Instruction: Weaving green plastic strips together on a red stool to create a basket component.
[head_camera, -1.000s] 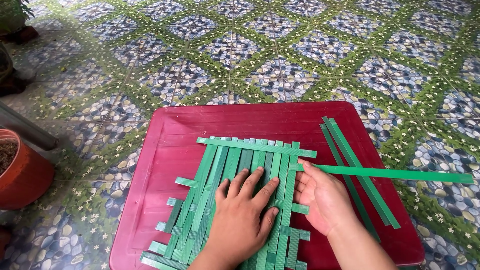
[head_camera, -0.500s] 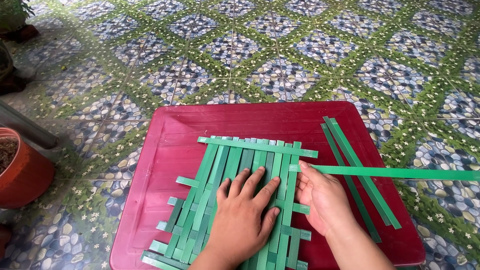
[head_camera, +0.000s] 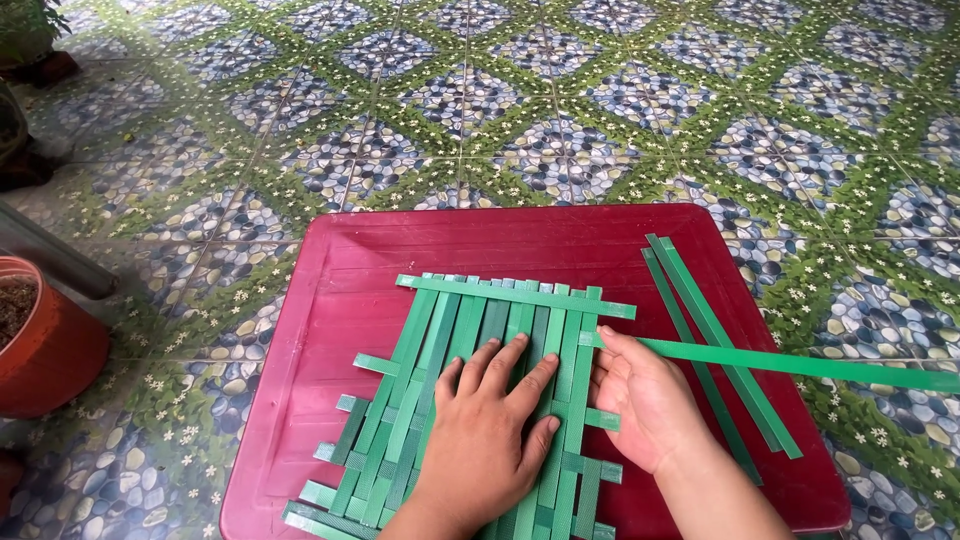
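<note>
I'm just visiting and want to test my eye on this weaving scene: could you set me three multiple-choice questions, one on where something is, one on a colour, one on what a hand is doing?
1. Where do the spare loose strips lie?
A. on the right side of the table
B. on the floor tiles by the pot
C. under the mat

2. What colour is the table?
A. blue
B. dark red
C. white

3. What is the left hand doing?
A. hanging in the air
B. gripping the pot
C. pressing flat on the woven mat

Answers:
1 A, the loose strips lie slanted on the table's right part.
2 B, the table is dark red under the green woven mat.
3 C, the left hand lies with fingers spread on the mat, while the right hand has its grip on a long strip at the mat's edge.
</note>
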